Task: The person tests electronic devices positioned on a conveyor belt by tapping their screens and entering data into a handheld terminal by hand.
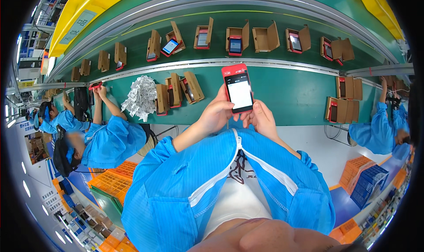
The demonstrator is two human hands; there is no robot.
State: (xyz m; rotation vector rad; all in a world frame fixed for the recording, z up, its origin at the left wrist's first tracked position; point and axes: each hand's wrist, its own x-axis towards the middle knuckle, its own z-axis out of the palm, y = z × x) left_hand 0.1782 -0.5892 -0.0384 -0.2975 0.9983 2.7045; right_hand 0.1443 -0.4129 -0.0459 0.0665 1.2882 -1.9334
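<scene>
Upright above the near bench, a red handheld terminal (pixel 239 89) faces me with its screen lit mostly white under a dark top bar. My left hand (pixel 215 110) is closed around its lower left side, the thumb lying at the screen's edge. Against its lower right corner, my right hand (pixel 261 119) is closed too, with the fingers curled near the bottom edge. Some fingertips are hidden behind the device. Left of my hands, open brown cardboard boxes (pixel 191 88) with red terminals in them stand on the green bench (pixel 287 86).
Beside those boxes lies a heap of white paper slips (pixel 140 97). Along the green conveyor (pixel 159 29) beyond a metal rail stand several open boxes, most with red terminals. More boxes (pixel 342 110) sit at right. Co-workers in blue work at left (pixel 110 139) and right (pixel 373 130).
</scene>
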